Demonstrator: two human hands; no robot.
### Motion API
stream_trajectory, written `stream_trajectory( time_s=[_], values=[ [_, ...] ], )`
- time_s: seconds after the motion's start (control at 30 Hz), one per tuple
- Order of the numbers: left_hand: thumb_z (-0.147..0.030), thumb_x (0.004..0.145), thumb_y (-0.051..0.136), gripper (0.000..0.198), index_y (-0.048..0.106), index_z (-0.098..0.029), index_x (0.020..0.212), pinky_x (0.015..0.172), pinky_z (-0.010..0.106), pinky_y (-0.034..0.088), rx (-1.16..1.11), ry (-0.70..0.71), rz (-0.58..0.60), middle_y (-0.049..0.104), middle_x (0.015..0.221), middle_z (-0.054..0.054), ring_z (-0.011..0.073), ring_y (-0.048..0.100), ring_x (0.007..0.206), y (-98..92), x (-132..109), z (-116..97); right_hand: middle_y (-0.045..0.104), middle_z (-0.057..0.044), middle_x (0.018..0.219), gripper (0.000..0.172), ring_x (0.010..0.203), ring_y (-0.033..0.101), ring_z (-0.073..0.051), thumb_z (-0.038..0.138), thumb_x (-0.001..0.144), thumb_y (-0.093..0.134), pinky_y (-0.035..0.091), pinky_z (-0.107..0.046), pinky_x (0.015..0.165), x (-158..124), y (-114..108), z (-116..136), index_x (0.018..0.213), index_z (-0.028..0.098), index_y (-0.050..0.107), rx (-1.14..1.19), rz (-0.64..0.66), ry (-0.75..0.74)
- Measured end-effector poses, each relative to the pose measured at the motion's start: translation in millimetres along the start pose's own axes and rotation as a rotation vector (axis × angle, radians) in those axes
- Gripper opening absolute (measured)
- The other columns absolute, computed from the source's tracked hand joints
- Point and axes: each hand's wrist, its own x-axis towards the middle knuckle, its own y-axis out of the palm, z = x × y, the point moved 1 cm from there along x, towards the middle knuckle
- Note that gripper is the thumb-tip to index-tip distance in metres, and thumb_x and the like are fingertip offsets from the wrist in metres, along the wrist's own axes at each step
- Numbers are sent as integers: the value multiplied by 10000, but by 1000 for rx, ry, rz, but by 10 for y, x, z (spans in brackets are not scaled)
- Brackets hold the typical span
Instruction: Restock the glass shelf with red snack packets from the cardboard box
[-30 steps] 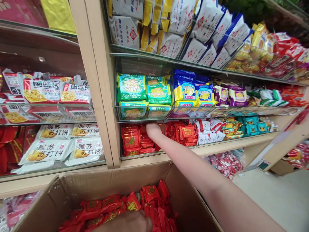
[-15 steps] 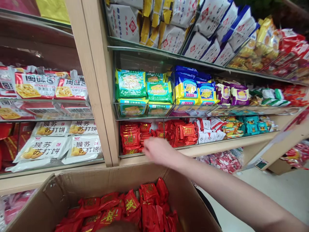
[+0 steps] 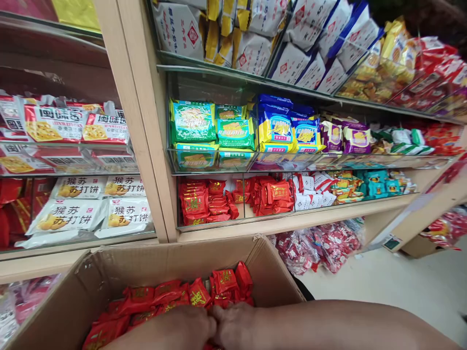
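Note:
Both my hands are down inside a large cardboard box [image 3: 153,250], over a heap of small red packets with gold print [image 3: 140,297]. My left hand [image 3: 188,324] and my right hand [image 3: 235,322] meet side by side, their fingers curled in towards each other. What the fingers hold, if anything, is hidden behind the hands. On the low shelf beyond the box, red packets of similar look [image 3: 194,200] stand in a stack at the left end, with a lower pile beside them.
Green biscuit packs [image 3: 193,121] and blue ones [image 3: 276,127] fill the glass-fronted shelf above. White cracker packs [image 3: 69,214] lie left of the wooden upright [image 3: 148,146]. Bagged red goods [image 3: 314,243] rest under the shelf, near the pale floor [image 3: 361,279].
My right hand has come back from the red packets on the low shelf down into the box. My left hand now shows more fully beside it.

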Motion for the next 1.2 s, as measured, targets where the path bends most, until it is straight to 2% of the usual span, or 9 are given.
stream_trajectory(
  time_s=[0.13, 0.3, 0.4, 0.53, 0.73, 0.87, 0.97, 1.07, 1.2],
  values=[
    [-336, 583, 550, 292, 658, -251, 841, 648, 391, 450, 129, -31, 47, 673, 850, 93, 294, 615, 781, -442, -161, -243, 615, -106, 946, 292, 696, 607, -212, 134, 709, 486, 429, -263, 423, 46, 105, -19, 985, 143, 581, -34, -79, -10],
    [-378, 673, 519, 365, 595, -239, 1002, 805, 373, 406, -13, -22, -63, 634, 1024, 86, 259, 570, 940, -706, -119, -167, 583, -73, 761, 216, 648, 532, -165, 214, 590, 598, 417, -240, 514, -111, -130, -235, 783, 119, 579, 141, -234, -40],
    [-469, 721, 478, 433, 539, -223, 1072, 788, 343, 415, -345, -103, -103, 585, 1124, 93, 239, 536, 1001, -775, -62, -64, 507, 7, 761, 242, 611, 443, -90, 177, 605, 549, 388, -191, 545, -397, -403, -351, 843, 171, 503, 545, -510, -83],
    [-523, 725, 484, 390, 570, -182, 894, 579, 232, 428, -1014, -81, 27, 644, 860, 42, 151, 595, 740, -805, -22, -113, 460, 25, 784, 361, 646, 426, -77, 76, 632, 468, 378, -184, 582, -650, -589, -304, 962, 213, 420, 984, -818, -122],
    [-312, 650, 670, 303, 535, -161, 876, 543, 197, 425, -1380, -54, -412, 600, 695, -23, 76, 547, 568, -810, 63, -308, 484, -40, 1049, 523, 753, 519, -97, 152, 637, 566, 429, -218, 622, -542, -664, -272, 1104, 242, 347, 1627, -1155, -16],
    [-256, 614, 698, 386, 497, -184, 935, 541, 188, 443, -1398, -14, -651, 609, 812, -19, 80, 558, 624, -828, 77, -386, 541, -22, 792, 343, 619, 515, -106, 417, 719, 541, 429, -222, 493, -432, -746, -382, 946, 169, 475, 1862, -1060, 54],
    [-331, 671, 639, 292, 519, -189, 896, 516, 182, 426, -1343, -74, -629, 599, 760, -32, 86, 541, 611, -856, 49, -377, 534, 6, 700, 331, 569, 482, -78, 452, 708, 562, 403, -184, 464, -414, -785, -402, 846, 153, 525, 1793, -1065, 7],
    [-453, 727, 538, 267, 523, -188, 756, 525, 190, 408, -1123, -46, -710, 549, 630, -52, 96, 507, 584, -872, 21, -322, 524, 25, 673, 313, 581, 475, -66, 421, 659, 630, 404, -167, 490, -400, -811, -361, 783, 156, 519, 1776, -1128, -42],
    [-479, 789, 416, 292, 463, -210, 686, 550, 211, 401, -793, -20, -881, 499, 601, -52, 117, 484, 584, -834, 24, -282, 459, 43, 583, 375, 465, 410, -67, 548, 695, 521, 343, -166, 370, -293, -830, -320, 739, 180, 469, 1892, -1182, 162]
  ],
)
